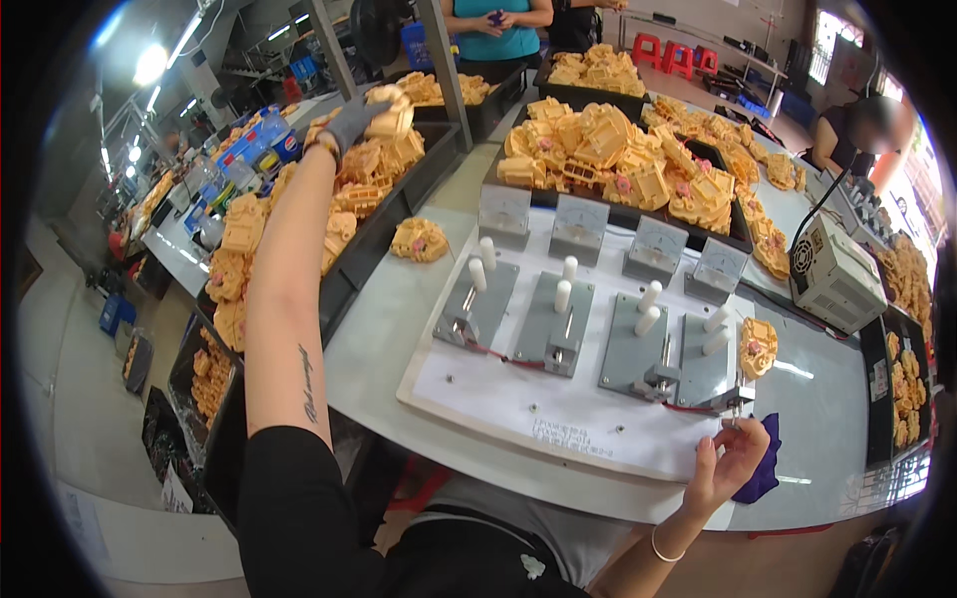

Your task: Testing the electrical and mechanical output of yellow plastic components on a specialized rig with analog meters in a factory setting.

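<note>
off the far left corner of the white board point(478, 394), the gloved left hand point(349, 125) appears closed around a yellow plastic part point(391, 115) above a black bin point(394, 214), while the bare right hand point(733, 463), loosely spread with nothing seen in it, is at the board's near right corner beside a metal clamp point(736, 396). a weak grip or a snag on the heaped parts point(361, 197) could drop it; its long axis seems to run roughly away from the board's near edge, but blur hides which end leads.
</note>
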A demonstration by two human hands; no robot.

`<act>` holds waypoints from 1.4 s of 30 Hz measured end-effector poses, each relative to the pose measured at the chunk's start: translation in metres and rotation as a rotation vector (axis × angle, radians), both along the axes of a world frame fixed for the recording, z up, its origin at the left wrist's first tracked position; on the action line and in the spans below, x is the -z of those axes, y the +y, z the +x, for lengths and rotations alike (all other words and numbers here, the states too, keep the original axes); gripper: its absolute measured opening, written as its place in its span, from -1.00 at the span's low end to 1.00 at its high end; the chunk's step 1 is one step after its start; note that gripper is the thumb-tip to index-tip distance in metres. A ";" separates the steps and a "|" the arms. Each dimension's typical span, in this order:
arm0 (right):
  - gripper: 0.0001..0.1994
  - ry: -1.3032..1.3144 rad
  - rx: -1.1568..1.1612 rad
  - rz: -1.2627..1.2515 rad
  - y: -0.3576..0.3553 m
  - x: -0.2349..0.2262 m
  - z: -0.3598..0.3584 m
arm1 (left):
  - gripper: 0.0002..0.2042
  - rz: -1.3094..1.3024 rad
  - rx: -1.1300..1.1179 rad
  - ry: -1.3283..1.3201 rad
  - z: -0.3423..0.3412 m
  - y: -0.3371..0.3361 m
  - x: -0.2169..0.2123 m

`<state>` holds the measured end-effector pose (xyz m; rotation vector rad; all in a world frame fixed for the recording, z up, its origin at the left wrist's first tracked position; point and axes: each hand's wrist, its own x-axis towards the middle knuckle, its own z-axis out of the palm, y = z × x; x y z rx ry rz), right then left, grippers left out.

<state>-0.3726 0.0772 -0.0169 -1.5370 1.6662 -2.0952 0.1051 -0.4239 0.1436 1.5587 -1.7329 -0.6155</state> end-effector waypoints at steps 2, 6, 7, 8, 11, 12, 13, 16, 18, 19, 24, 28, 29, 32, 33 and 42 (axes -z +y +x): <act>-0.56 -0.021 0.003 0.015 0.001 0.002 -0.001 | -0.14 0.035 -0.168 -0.149 0.019 -0.028 0.014; -0.54 -0.017 0.006 0.027 0.003 0.006 -0.004 | -0.19 -0.002 -0.457 -0.281 0.026 -0.061 0.017; -0.54 -0.002 0.006 0.011 0.003 0.007 -0.005 | -0.19 0.077 -0.442 -0.286 0.028 -0.065 0.016; -0.54 -0.010 0.012 0.011 0.003 0.008 -0.005 | -0.25 0.032 -0.491 -0.483 0.029 -0.068 0.015; -0.53 -0.013 0.043 0.044 0.003 0.009 -0.004 | -0.33 0.056 -0.571 -0.766 0.030 -0.059 0.007; -0.53 -0.022 0.037 0.067 0.004 0.008 -0.005 | -0.35 -0.101 -0.529 -0.760 0.029 -0.049 -0.001; -0.51 -0.021 0.047 0.076 0.004 0.008 -0.005 | -0.37 -0.274 -0.480 -0.750 0.026 -0.032 -0.009; -0.47 -0.002 0.077 0.101 0.004 0.005 -0.006 | -0.53 -0.538 -0.348 -0.512 0.010 0.053 -0.043; -0.47 0.030 0.149 0.103 0.004 0.003 -0.003 | -0.66 -0.663 -0.151 -0.316 0.000 0.145 -0.052; -0.47 0.032 0.122 0.159 0.003 0.001 -0.001 | -0.71 -0.618 -0.153 -0.225 0.001 0.196 -0.049; -0.56 0.128 0.261 -0.140 -0.003 -0.012 0.026 | -0.84 0.190 0.559 -0.049 0.082 0.424 0.000; -0.53 0.218 -0.096 -0.210 -0.017 -0.022 0.070 | -0.74 0.846 0.204 0.306 0.174 0.515 0.102; -0.52 0.224 -0.271 -0.238 -0.024 -0.023 0.085 | -0.70 0.804 -0.076 0.433 0.189 0.529 0.143; -0.44 0.230 -0.473 -0.042 -0.031 -0.029 0.134 | -0.47 0.587 -0.545 -0.223 0.233 0.541 0.269; -0.39 0.129 -0.494 0.068 -0.033 -0.029 0.148 | -0.40 0.592 -0.682 -0.575 0.245 0.538 0.306; -0.17 0.014 -0.577 0.418 -0.063 -0.042 0.200 | -0.27 0.650 -0.959 -0.449 0.301 0.407 0.445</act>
